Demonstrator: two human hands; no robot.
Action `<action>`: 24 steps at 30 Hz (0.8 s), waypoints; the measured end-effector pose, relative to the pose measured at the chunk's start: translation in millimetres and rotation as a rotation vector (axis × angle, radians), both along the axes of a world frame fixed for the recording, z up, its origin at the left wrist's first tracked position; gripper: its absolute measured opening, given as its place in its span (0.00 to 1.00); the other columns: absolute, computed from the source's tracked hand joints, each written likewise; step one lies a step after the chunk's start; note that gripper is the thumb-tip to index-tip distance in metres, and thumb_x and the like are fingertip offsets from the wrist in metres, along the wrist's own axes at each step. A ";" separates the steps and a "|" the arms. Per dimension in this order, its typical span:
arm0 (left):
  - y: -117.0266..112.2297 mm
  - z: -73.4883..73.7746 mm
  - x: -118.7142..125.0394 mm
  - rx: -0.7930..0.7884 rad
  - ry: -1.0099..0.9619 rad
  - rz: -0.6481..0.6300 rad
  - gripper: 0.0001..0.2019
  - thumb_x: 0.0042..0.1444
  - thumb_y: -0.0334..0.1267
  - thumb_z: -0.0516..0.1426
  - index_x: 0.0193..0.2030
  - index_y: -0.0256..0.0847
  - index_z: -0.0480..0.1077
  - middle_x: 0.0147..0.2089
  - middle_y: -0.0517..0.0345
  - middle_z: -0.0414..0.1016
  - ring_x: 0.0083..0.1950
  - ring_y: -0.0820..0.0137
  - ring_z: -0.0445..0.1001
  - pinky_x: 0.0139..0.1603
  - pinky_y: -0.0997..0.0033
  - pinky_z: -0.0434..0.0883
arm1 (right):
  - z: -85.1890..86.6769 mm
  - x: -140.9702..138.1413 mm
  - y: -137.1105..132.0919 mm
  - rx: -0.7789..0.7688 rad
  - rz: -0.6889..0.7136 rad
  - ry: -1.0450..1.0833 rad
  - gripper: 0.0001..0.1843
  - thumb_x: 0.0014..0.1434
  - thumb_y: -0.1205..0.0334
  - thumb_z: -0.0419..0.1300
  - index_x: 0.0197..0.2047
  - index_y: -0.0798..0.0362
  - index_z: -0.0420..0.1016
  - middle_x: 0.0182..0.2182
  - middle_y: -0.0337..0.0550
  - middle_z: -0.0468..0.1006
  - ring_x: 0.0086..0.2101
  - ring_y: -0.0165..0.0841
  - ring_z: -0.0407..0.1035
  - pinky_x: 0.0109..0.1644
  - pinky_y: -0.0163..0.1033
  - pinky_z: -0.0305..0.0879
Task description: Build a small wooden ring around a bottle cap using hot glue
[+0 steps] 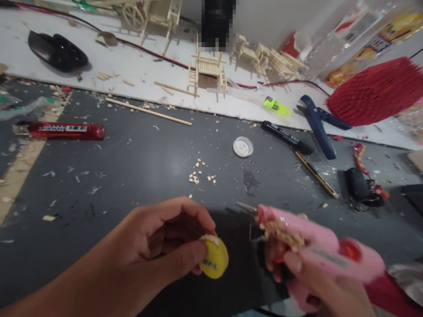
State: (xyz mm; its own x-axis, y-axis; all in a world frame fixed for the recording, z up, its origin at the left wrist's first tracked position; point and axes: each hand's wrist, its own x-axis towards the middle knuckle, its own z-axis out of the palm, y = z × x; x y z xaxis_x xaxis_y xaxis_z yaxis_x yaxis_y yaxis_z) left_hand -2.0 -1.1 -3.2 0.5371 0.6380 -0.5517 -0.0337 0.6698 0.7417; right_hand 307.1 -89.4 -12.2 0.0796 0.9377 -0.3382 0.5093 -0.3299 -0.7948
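Between the thumb and fingers of my left hand [172, 246] is a round yellow cap [216, 259], tilted, with dark writing on its face. Small pale pieces line part of its upper rim. My right hand [317, 277] grips a pink glue gun [307, 233], its body crusted with dried glue. The gun's thin metal nozzle points left, a short gap away from the cap. Ahead of both hands, tiny cut wood bits [194, 178] lie scattered on the dark tabletop [142, 163].
A small white lid [243, 147] lies past the wood bits. To the right are a black marker [287, 137], blue cutters [317, 123] and keys [360, 185]. A red cutter knife [66, 130] rests at left. Stick-built models [209, 66] stand on the white back ledge.
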 end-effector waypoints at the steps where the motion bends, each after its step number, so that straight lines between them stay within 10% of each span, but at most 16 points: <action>1: 0.4 1.9 1.2 -0.018 -0.024 0.017 0.09 0.61 0.46 0.72 0.43 0.48 0.82 0.37 0.63 0.85 0.37 0.71 0.83 0.38 0.81 0.78 | 7.4 0.3 10.1 -0.042 -0.017 0.028 0.26 0.70 0.34 0.61 0.34 0.45 0.84 0.26 0.43 0.82 0.24 0.41 0.77 0.25 0.42 0.75; 6: 3.9 12.0 5.8 -0.087 -0.012 0.064 0.13 0.57 0.45 0.75 0.38 0.44 0.78 0.35 0.62 0.84 0.35 0.71 0.80 0.37 0.79 0.77 | 49.2 14.5 59.7 -0.319 0.025 0.088 0.25 0.63 0.34 0.69 0.38 0.50 0.87 0.31 0.46 0.86 0.30 0.38 0.80 0.34 0.38 0.76; 10: 2.0 4.7 1.4 -0.064 -0.059 0.035 0.14 0.59 0.48 0.74 0.39 0.45 0.77 0.36 0.63 0.84 0.37 0.72 0.80 0.36 0.81 0.75 | 71.5 25.2 84.1 -0.117 0.088 -0.357 0.24 0.62 0.35 0.66 0.45 0.46 0.89 0.45 0.49 0.90 0.46 0.52 0.83 0.50 0.50 0.78; 14: -1.7 -5.1 -2.9 -0.021 -0.080 -0.015 0.13 0.63 0.47 0.71 0.41 0.45 0.75 0.38 0.63 0.84 0.38 0.73 0.80 0.37 0.80 0.74 | 89.2 4.3 104.5 0.200 0.057 -0.645 0.17 0.62 0.44 0.62 0.39 0.44 0.87 0.36 0.43 0.89 0.34 0.45 0.80 0.40 0.48 0.72; 20: 0.1 0.4 -1.9 0.050 -0.023 -0.100 0.09 0.66 0.43 0.68 0.41 0.45 0.74 0.38 0.63 0.84 0.40 0.71 0.82 0.41 0.76 0.74 | 91.4 -70.6 163.8 0.463 0.759 -0.701 0.12 0.71 0.63 0.60 0.43 0.51 0.87 0.39 0.45 0.87 0.42 0.43 0.78 0.46 0.45 0.67; 24: 2.1 5.9 -1.1 0.055 0.001 -0.133 0.08 0.65 0.42 0.67 0.41 0.45 0.73 0.40 0.62 0.85 0.43 0.67 0.83 0.44 0.72 0.75 | 77.3 -103.1 185.2 0.361 0.874 -0.871 0.12 0.70 0.69 0.62 0.44 0.54 0.89 0.39 0.49 0.87 0.46 0.48 0.78 0.50 0.49 0.66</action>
